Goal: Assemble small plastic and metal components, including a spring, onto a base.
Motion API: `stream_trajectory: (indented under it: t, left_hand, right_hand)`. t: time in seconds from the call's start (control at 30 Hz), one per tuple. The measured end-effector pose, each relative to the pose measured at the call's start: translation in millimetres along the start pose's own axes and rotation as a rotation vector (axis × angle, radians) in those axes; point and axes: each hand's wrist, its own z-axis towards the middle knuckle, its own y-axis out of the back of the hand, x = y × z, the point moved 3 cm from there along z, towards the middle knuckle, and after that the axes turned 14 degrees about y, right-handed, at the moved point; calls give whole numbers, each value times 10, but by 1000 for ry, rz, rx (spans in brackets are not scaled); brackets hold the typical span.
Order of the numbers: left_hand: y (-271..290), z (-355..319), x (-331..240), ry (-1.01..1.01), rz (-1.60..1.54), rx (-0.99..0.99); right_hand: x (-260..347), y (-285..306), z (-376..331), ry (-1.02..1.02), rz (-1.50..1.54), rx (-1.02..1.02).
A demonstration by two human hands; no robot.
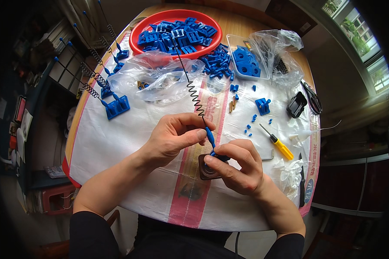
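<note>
My left hand [173, 134] is closed around the top of a slim blue plastic stem [210, 138], thumb and forefinger at its upper end. Out of that stem rises a thin black wire with a coiled spring section [195, 97], leaning away to the far left. My right hand [242, 166] pinches a blue part at the stem's foot, mostly hidden by the fingers. Under those fingertips lies a dark square block [206, 172] with a round ring pattern. To the right are a yellow-handled screwdriver [282, 146] and a blue clip-like piece [263, 105].
A red basin [134, 43] of blue plastic parts stands at the back, beside loose blue stems [217, 62] and a clear tub [266, 73]. Finished-looking spring pieces [116, 107] line the left edge. Plastic bags [160, 82], scissors [313, 98], a black case [296, 105] and crumpled tissue [291, 177] lie around.
</note>
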Motion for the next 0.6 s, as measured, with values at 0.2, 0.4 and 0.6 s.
stream_trajectory:
  t: [0.2, 0.4, 0.6]
  left_hand:
    - [-4, -7, -7, 4, 2, -3]
    - [-2, -7, 1, -6, -2, -12]
    - [21, 14, 18, -9, -17, -27]
  right_hand:
    - [-2, -7, -2, 22, -18, 18]
    - [-7, -19, -7, 2, 21, -9]
    - [-31, -20, 12, -34, 70, -33]
